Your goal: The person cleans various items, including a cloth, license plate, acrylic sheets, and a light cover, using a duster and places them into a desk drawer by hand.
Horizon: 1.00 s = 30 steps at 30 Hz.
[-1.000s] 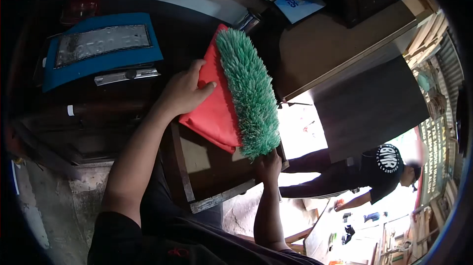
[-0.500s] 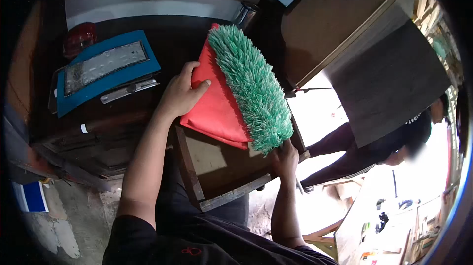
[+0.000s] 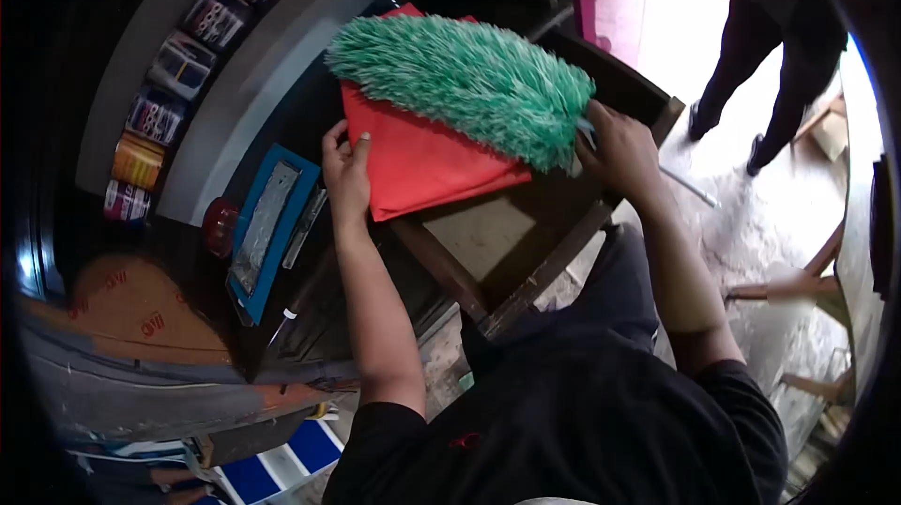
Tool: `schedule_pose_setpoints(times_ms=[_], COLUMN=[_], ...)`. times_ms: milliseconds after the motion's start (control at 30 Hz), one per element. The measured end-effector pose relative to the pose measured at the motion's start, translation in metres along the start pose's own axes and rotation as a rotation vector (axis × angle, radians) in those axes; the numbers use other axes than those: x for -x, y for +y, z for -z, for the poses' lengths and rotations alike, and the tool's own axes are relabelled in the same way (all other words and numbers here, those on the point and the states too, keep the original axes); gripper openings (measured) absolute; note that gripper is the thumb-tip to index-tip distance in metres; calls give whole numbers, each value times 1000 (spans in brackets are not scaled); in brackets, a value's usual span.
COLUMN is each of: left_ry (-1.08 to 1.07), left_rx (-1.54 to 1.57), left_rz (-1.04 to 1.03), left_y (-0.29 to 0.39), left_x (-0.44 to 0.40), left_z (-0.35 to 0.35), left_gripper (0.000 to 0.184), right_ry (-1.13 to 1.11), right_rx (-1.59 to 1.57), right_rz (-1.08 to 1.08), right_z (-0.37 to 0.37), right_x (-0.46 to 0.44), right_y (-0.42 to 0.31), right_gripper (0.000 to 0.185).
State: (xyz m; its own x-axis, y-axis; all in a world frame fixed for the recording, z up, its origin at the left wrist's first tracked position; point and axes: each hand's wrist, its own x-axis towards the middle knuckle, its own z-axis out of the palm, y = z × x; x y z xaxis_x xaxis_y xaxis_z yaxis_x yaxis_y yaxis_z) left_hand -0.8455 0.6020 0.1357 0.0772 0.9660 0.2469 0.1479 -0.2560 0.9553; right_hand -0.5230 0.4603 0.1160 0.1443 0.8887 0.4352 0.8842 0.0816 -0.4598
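A folded red cloth (image 3: 422, 158) lies over an open wooden drawer (image 3: 535, 294). My left hand (image 3: 347, 167) grips the cloth's left edge, thumb on top and fingers partly hidden. Across the cloth's upper part lies a fluffy green duster (image 3: 460, 78). My right hand (image 3: 615, 148) is closed round the duster's handle at its right end, and the grey handle (image 3: 690, 186) sticks out beyond the hand. Part of the drawer's inside shows below the cloth.
Left of the drawer, a blue folder (image 3: 249, 280) with a metal plate lies near a red lamp-like object (image 3: 220, 226). Several cans and packs (image 3: 155, 115) line a shelf at upper left. A person's legs (image 3: 741, 64) stand at upper right. A wooden stool-like frame (image 3: 798, 289) is at right.
The view has turned, so the drawer and duster appear rotated. The duster now lies more level across the cloth. Both hands keep their hold. The other person now shows only by the legs.
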Motion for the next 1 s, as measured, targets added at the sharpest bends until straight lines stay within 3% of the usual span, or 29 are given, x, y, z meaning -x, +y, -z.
schedule_pose_setpoints(times_ms=[100, 200, 300, 367, 467, 567, 633, 767, 800, 833, 867, 900, 933, 1000], left_ry=[-17, -16, 44, -82, -198, -221, -187, -148, -152, -116, -78, -77, -132, -269], left_rx=[-2, 2, 59, 93, 104, -49, -356, -924, -917, -1109, -1300, -1396, -1446, -1472], left_rz=[41, -58, 57, 224, 217, -60, -239, -744, -739, -948, -1159, -1225, -1131, -931], left_y=[-4, -1, 12, 11, 33, 96, 159, 242, 247, 251, 251, 242, 228, 182], left_x=[-2, -4, -4, -16, -35, -51, -44, -34, -31, -27, -24, -22, -15, -1], left_z=[2, 0, -3, 7, 15, 16, 3, -12, -15, -21, -27, -33, -42, -51], left_gripper=[44, 42, 46, 47, 45, 43, 47, 49, 49, 48, 48, 47, 47, 53], right_ry=[-11, 10, -52, -105, -148, -123, 13, 290, 387, 338, 396, 451, 529, 447], right_rx=[2, 12, 33, 27, 120, 223, 225, -131, -268, -406, -448, -491, -456, -599], right_rz=[-33, -7, -15, -22, -30, -163, -222, -244, -217, -342, -304, -265, -230, -363], right_z=[-3, -1, 0, 3, 17, 56, 79, 105, 105, 109, 107, 103, 97, 87], right_x=[4, 2, 1, -2, -8, -14, -12, 17, 28, 41, 51, 59, 69, 88], right_y=[1, 2, 3, 3, 15, 23, 31, 40, 40, 40, 42, 44, 44, 44], right_gripper=[24, 23, 23, 23, 21, 21, 21, 18, 17, 17, 17, 18, 21, 24])
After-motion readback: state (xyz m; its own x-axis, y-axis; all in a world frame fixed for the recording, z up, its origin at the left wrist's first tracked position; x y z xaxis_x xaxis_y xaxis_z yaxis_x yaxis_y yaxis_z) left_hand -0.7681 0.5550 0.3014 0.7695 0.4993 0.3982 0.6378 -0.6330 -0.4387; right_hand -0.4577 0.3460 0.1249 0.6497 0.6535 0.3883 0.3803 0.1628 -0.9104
